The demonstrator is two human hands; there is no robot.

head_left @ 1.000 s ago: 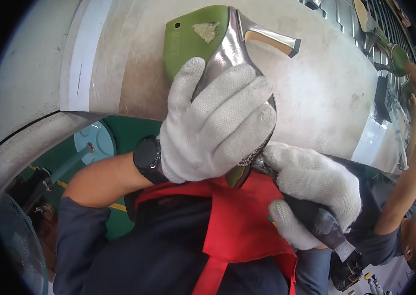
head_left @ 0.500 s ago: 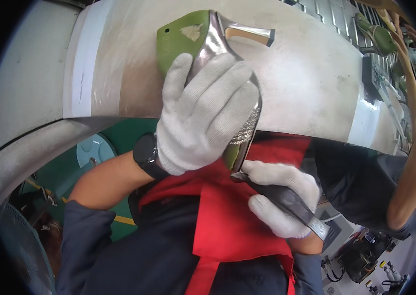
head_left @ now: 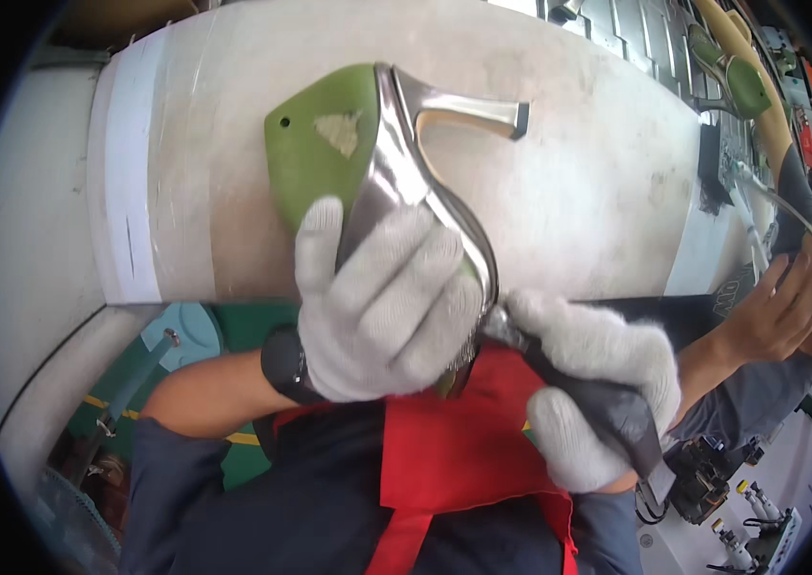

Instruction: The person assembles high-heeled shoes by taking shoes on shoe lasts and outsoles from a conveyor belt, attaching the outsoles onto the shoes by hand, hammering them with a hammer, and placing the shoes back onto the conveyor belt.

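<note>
My left hand [head_left: 392, 307], in a white knit glove, is wrapped round a metallic silver high-heeled shoe [head_left: 401, 177]. The shoe is stretched over a green shoe last [head_left: 320, 177], which has a small hole and a torn pale patch. Its heel points right, and the toe end is partly hidden behind my fingers. In my right hand [head_left: 607, 359], gloved too, is a dark-handled hand tool [head_left: 607, 407] with a flat metal end. The tool's other end meets the edge of the shoe's sole; its exact kind is unclear.
Beneath the shoe is a pale, worn work surface [head_left: 598, 192] with tape bands. At upper right another green last [head_left: 742, 86] lies by metal rollers [head_left: 631, 38]. A co-worker's hand [head_left: 770, 311] is at the right. A light blue stool [head_left: 185, 335] stands lower left.
The shoe and my left hand have shifted down and slightly left. My right hand's tool has moved further up along the sole edge from the toe. The co-worker's arms have changed position.
</note>
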